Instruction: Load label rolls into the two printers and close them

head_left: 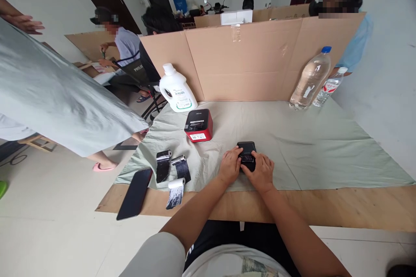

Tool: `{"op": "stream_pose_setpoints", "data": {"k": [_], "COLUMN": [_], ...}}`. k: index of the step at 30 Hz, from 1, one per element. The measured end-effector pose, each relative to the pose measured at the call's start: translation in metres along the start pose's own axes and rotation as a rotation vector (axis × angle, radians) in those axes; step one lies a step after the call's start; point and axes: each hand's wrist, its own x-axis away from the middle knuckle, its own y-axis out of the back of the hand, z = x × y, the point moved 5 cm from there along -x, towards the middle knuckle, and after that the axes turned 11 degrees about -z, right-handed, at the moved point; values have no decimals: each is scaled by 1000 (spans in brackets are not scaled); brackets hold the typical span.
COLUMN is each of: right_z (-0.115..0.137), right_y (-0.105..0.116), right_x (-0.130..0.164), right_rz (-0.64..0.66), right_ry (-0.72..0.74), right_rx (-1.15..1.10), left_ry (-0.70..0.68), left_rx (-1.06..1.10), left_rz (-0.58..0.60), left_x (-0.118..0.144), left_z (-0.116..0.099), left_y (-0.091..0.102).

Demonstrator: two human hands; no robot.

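In front of me on the cloth is a small black box-shaped device (247, 146) with a dark slot or window across its top. My left hand (231, 165) holds its left side, fingers bent over the upper edge. On the opposite side my right hand (261, 171) grips it, thumb near the front and fingers at the right edge. Both hands hide parts of its sides. Farther back, to the left, stands a red and black label or receipt printer (199, 125). Three small rolls of paper lie left of my hands: two with dark strips (163, 168) (183, 168) and one whiter roll (176, 183).
A tablet or large phone (134, 194) lies at the table's front left edge. A white jug (177, 88) and two water bottles (310, 78) (329, 87) stand before a cardboard screen (243, 60). A person in a grey garment (61, 91) stands at left; others sit beyond.
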Motion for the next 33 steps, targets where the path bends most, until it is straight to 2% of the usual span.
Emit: {"op": "stream_pose_setpoints", "data": {"k": [7,9,11,14,17,19,22,26,30,33], "right_z": [0,3,7,15,16,9,-25,-109,-197,-234], "right_y": [0,-2,-6,-16,-21,-19,-14,-2,9,14], "right_x": [0,1,1,1,0,-5,-27,-82,-130,-146], "right_rz": [29,13,12,95,166,158,111,30,68,119], "right_ry": [18,-10,-66,-141,-177,-185,-209,-367,-635,-714], "right_rx": [-7,-2,46,140,175,157,125,220,425,493], "left_ry": [37,96,188,300,322,300,212,85,78,80], "left_rx": [53,123,189,220,185,123,-41,-243,-314,-312], "left_rz": [24,-35,-146,-238,-170,-99,64,275,318,321], "left_x": [3,5,9,17,22,23,22,21,19,18], "left_z": [2,8,18,31,34,31,20,5,0,1], "left_y": [0,-1,0,-3,-9,-12,-19,-27,-26,-26]}}
